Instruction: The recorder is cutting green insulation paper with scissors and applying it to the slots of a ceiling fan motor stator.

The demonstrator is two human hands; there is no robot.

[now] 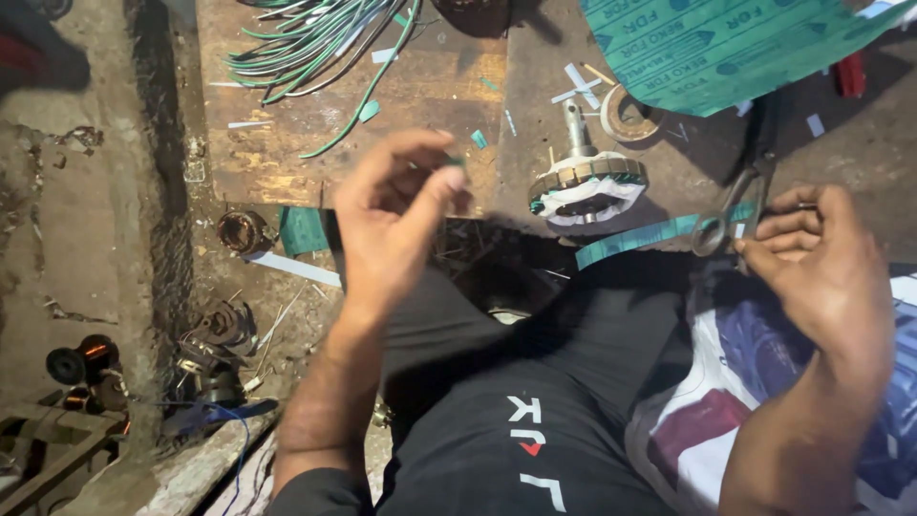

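Left hand [396, 215] raised above the wooden board [287, 143], thumb and forefinger pinched on a small green scrap [455, 161]; other fingers loosely curled. Right hand [821, 268] closed through the handles of scissors [731, 215], blades near a green paper strip [635, 239] at the bench edge. Wound stator [585, 183] stands between the hands. Green sheet [726, 43] lies top right.

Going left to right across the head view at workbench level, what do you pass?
Copper coil → left hand pinching a small green piece → motor stator → green strip → scissors → right hand.
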